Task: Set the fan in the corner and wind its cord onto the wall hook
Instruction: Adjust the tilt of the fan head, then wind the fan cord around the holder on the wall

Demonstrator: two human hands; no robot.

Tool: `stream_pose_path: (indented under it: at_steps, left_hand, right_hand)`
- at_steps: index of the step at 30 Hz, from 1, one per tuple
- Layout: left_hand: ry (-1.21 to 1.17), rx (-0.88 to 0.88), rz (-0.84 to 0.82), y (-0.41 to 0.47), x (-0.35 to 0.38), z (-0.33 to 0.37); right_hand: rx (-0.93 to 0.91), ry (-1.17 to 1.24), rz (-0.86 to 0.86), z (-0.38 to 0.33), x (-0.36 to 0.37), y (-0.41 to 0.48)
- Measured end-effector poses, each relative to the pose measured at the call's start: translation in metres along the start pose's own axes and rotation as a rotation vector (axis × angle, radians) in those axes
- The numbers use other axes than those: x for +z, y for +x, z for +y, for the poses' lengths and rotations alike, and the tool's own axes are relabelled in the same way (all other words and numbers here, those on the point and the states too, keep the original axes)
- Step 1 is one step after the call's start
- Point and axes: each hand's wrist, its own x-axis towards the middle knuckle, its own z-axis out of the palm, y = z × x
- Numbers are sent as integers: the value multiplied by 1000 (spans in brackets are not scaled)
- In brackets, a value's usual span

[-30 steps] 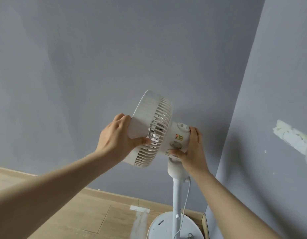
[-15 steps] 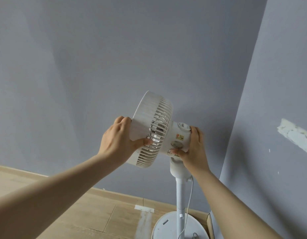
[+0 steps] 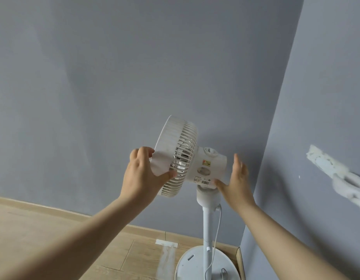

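The fan (image 3: pixel 181 156) stands right in the corner, its pole upright and its head straight ahead of you, tilted, face turned left; your left hand (image 3: pixel 142 174) clasps the grille rim, thumb beneath, while your right hand (image 3: pixel 235 182) is spread open, only the thumb near the motor housing — gripping nothing. The cord (image 3: pixel 214 239) hangs down the pole's right side to the base (image 3: pixel 195 263), nearer your right hand; walls crowd behind and right, open floor (image 3: pixel 53 239) lies left; no hook is clearly visible.
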Motion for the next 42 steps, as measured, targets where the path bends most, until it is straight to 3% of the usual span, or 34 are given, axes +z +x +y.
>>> stream_pose_path:
  at_steps: [5, 10, 18, 23, 32, 42]
  left_hand:
    - [-55, 21, 59, -19, -12, 15]
    - [-193, 27, -87, -61, -15, 32]
    - [-225, -19, -320, -137, -15, 41]
    - [-262, -1, -343, -156, -22, 53]
    - [-256, -80, -413, -156, 5, 35]
    - [-289, -233, -486, -119, 95, 6]
  right_hand:
    - [180, 157, 57, -1, -31, -43]
    - [275, 242, 92, -3, -58, -95]
    - [339, 317, 81, -13, -81, -160]
    - [353, 371, 65, -23, -85, -185]
    - [376, 408, 44, -8, -69, -182]
    - [460, 355, 20, 56, -30, -135]
